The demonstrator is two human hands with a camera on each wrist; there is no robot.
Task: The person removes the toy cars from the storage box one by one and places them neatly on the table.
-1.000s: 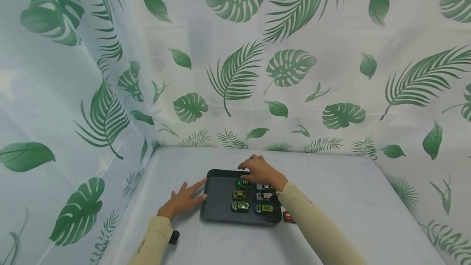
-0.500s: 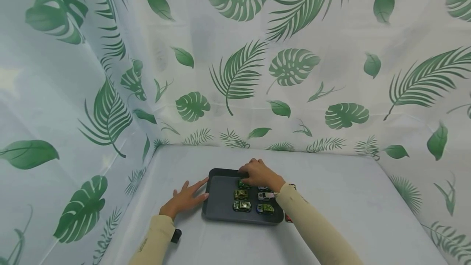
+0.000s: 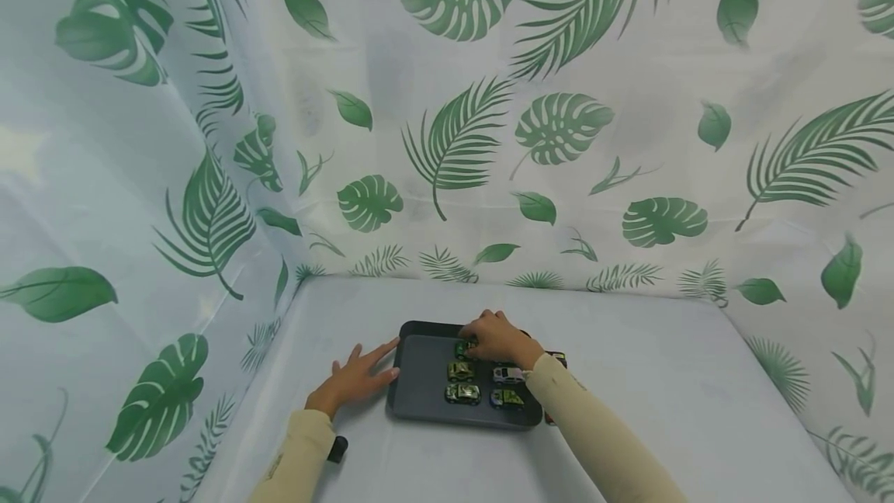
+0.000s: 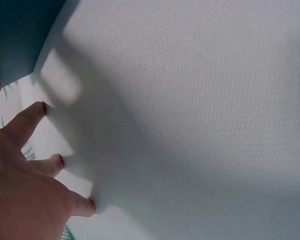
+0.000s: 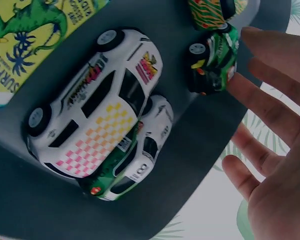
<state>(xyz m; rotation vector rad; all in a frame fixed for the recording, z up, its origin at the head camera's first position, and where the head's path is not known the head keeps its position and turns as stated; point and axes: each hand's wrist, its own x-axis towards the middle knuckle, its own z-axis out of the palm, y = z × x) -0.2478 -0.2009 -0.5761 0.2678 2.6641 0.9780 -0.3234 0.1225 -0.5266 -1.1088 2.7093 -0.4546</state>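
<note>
In the head view my right hand (image 3: 494, 338) is over the far part of a dark grey tray (image 3: 421, 379). Its thumb and index finger are at a small green toy car (image 5: 219, 60), which stands on the tray and is partly covered by the hand. The other fingers are spread beyond the tray rim in the right wrist view. My left hand (image 3: 355, 377) lies on the table at the tray's left side, fingers spread. Its thumb and index finger touch the tray edge (image 4: 22, 40). Nearer to me are a camouflage toy car (image 3: 461, 372) and a patterned one (image 3: 462, 393).
On the tray's right side are a white toy car (image 5: 97, 107), a green-and-white one (image 5: 140, 155) and a yellow-green one (image 3: 507, 399). More toy cars lie past the tray's right edge, partly behind the right sleeve. A black object (image 3: 338, 449) lies beside the left sleeve (image 3: 300, 452).
My right hand has come down from above the green toy car, and its fingers now reach the car. The left hand stays at the tray edge. The head view has shifted slightly.
</note>
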